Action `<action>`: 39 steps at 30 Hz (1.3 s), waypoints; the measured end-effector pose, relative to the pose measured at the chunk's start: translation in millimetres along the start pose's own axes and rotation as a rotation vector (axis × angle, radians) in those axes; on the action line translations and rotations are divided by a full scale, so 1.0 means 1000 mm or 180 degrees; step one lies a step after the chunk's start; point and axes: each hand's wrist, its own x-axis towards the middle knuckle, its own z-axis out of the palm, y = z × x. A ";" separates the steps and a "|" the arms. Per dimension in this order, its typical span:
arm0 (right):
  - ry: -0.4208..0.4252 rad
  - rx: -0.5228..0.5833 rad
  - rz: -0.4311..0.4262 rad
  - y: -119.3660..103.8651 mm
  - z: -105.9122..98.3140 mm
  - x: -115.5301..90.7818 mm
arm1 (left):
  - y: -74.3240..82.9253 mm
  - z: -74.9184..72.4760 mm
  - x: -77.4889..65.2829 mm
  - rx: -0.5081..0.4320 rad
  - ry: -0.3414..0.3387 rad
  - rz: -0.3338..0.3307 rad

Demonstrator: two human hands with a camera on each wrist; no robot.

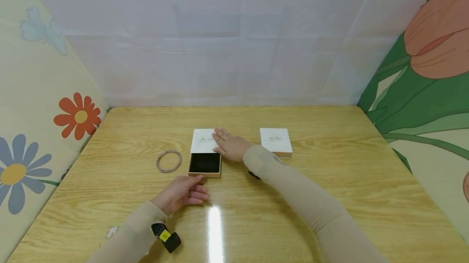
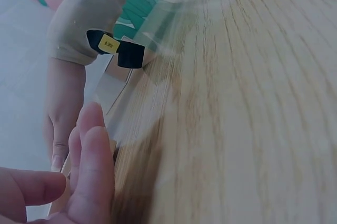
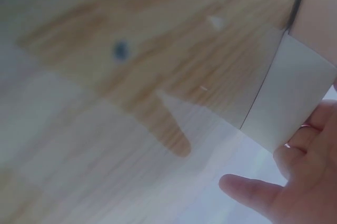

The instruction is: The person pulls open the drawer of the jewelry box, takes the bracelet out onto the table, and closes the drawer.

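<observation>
A white-topped drawer box (image 1: 202, 141) sits near the table's middle. Its tray (image 1: 205, 175), lined in black, is slid out toward the front, and nothing shows inside it. My right hand (image 1: 231, 145) rests against the right side of the white cover with its fingers stretched out; the right wrist view shows the thumb held apart from the white sleeve (image 3: 287, 89). Close by the tray's front edge lies my left hand (image 1: 183, 193), thumb at the edge and fingers loosely extended, gripping nothing. Left of the box lies a brownish bangle (image 1: 169, 161).
A second white box (image 1: 276, 140), lid closed, stands to the right, beyond my right forearm. The wooden table (image 1: 329, 132) meets a pale cloth backdrop (image 1: 234, 51) behind and flower-printed panels at both sides. A small white patch (image 1: 111, 231) shows near my left sleeve.
</observation>
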 end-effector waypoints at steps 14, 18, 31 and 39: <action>-0.0024 0.0039 0.0007 0.000 -0.001 0.000 | -0.001 0.010 0.007 -0.0182 -0.0012 0.0019; -0.0016 0.0042 0.0000 0.000 -0.001 0.000 | -0.002 0.011 0.009 -0.0190 0.0021 0.0022; 0.0006 0.0048 -0.0017 0.001 0.001 0.001 | -0.004 0.015 0.013 -0.0184 0.0155 0.0004; 0.0022 0.0034 0.0019 0.001 0.001 0.001 | -0.003 0.016 0.014 -0.0195 0.0237 -0.0004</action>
